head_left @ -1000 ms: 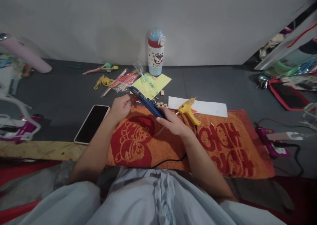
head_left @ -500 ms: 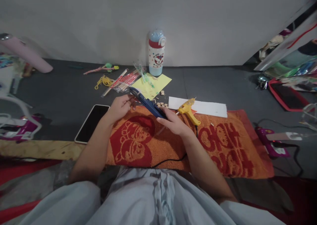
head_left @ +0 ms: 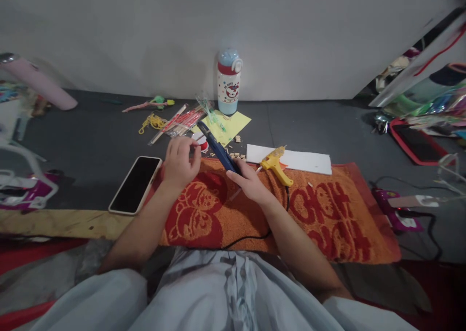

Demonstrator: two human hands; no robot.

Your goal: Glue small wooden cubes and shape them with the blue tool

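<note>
My right hand [head_left: 249, 180] is closed around the lower end of a long dark blue object [head_left: 218, 149], seen nearly edge-on and tilted up to the left. I cannot make out its kind. Left of it, my left hand [head_left: 182, 161] is apart from the blue object. Its thumb and index finger come together, and whatever may be between them is too small to tell. Just beyond those fingertips lies a red and white round item [head_left: 202, 144]. A yellow hot glue gun [head_left: 274, 165] rests right of my right hand, on the orange towel [head_left: 255, 214].
A phone [head_left: 135, 185] lies left of my left forearm. Behind are yellow paper [head_left: 238, 124], small wooden pieces [head_left: 237, 155], packets of sticks [head_left: 184, 122] and a bottle [head_left: 228, 83]. A white strip [head_left: 307, 159] lies behind the glue gun. A black cord crosses the towel.
My left hand has drawn back from the far end of the blue object and its fingers have curled. The blue object is tilted more steeply, still in my right hand. The red and white item now shows.
</note>
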